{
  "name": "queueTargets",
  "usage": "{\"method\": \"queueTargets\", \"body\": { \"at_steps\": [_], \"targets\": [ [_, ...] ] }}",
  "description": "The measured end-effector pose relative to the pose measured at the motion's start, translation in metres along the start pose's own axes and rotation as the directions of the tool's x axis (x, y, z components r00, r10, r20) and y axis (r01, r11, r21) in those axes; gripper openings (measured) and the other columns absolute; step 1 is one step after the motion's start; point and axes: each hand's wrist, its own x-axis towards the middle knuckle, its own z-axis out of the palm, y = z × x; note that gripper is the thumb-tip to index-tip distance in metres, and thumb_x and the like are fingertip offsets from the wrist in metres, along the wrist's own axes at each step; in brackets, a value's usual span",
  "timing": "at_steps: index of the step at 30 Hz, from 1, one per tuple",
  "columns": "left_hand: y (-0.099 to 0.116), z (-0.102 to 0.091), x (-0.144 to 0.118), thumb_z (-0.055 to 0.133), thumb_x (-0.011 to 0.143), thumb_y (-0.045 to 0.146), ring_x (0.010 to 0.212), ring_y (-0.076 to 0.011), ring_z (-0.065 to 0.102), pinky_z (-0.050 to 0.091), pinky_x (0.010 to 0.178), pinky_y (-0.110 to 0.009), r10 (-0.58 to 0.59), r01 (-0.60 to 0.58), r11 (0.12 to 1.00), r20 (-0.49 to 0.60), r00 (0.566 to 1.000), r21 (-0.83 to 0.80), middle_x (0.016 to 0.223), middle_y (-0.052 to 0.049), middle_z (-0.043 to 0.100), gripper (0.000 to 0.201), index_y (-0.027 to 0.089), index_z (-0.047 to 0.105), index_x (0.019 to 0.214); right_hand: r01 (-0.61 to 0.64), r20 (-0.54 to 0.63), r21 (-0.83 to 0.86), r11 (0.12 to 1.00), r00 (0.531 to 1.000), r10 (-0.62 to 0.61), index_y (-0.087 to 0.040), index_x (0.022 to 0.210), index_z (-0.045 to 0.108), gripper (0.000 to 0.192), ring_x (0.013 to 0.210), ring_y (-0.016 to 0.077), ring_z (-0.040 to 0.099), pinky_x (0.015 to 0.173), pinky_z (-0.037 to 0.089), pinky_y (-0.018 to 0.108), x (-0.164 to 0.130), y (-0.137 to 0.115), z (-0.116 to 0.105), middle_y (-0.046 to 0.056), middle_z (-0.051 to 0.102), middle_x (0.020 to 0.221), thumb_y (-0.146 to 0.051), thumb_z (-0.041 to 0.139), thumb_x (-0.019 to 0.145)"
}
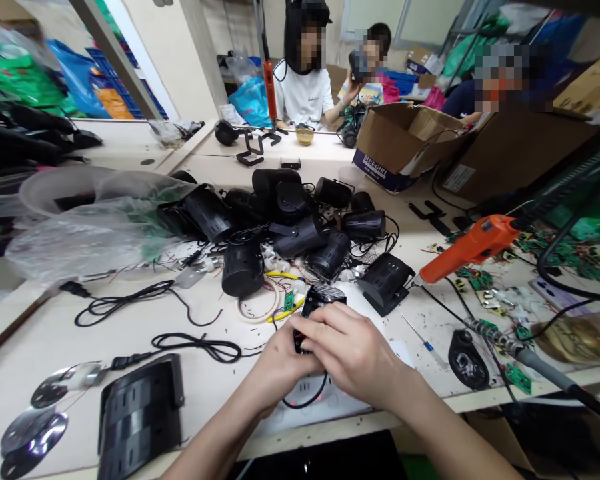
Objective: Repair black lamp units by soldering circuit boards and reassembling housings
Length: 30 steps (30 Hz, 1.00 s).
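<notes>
Both hands meet low in the middle of the long pale work table (45, 333), close to its near edge. The left hand (280, 363) and the right hand (347, 353) are wrapped around 1 small black plastic speaker part (316, 301). The fingers of both hands are curled tight on its lower end, so the part is held fast between them. Its top end, with a shiny dotted face, sticks out above the fingers. A thin black wire (307, 402) hangs from under the hands and loops down over a white power strip (325, 393) that lies just below them.

Just beyond the hands lies a big heap of round black speaker shells (280, 220) with wires mixed in. A small green circuit board (289, 300) sits just left of the held part. To the right, an orange glue gun (473, 245) points down toward the table. A grey soldering iron (540, 363) lies near the right edge, beside more green boards. A flat black ribbed cover (140, 413) lies at the near left. A clear crinkly plastic bag (90, 227) sits far left. An open brown cardboard box (405, 143) stands at the back, and 3 people sit behind it.
</notes>
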Motion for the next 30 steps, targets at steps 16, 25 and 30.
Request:
{"method": "queueTargets", "body": {
  "at_steps": [16, 25, 30],
  "targets": [
    [0.001, -0.002, 0.001, 0.075, 0.063, 0.023, 0.095, -0.0234, 0.058, 0.046, 0.085, -0.032, -0.004, 0.014, 0.997, 0.134, 0.991, -0.075, 0.096, -0.002, 0.066, 0.046, 0.017, 0.057, 0.106, -0.033, -0.257, 0.105, 0.994, 0.965, 0.059, -0.013, 0.097, 0.064, 0.021, 0.083, 0.0193, 0.055, 0.07, 0.051, 0.032, -0.018, 0.006, 0.0, 0.009, 0.054, 0.089, -0.001, 0.048, 0.088],
    [-0.002, 0.0, 0.004, 0.071, 0.06, 0.016, 0.099, -0.0253, 0.056, 0.043, 0.089, -0.034, 0.022, -0.021, 1.0, 0.104, 0.994, -0.015, 0.1, -0.003, 0.066, 0.045, 0.017, 0.059, 0.102, -0.21, -0.135, -0.031, 0.977, 0.97, 0.204, -0.013, 0.091, 0.071, 0.024, 0.075, 0.0213, 0.042, 0.064, 0.036, 0.035, -0.02, -0.004, 0.013, 0.005, 0.043, 0.077, -0.008, 0.049, 0.085],
    [-0.002, 0.0, 0.005, 0.07, 0.056, 0.017, 0.091, -0.0222, 0.053, 0.041, 0.08, -0.03, -0.008, 0.005, 1.0, 0.134, 0.991, 0.024, 0.086, 0.001, 0.06, 0.038, 0.017, 0.056, 0.091, -0.28, 0.038, 0.07, 0.957, 0.96, 0.278, -0.015, 0.084, 0.066, 0.02, 0.083, 0.0215, 0.044, 0.071, 0.04, 0.036, -0.019, -0.004, 0.007, 0.005, 0.045, 0.083, -0.005, 0.049, 0.081]
  ]
}}
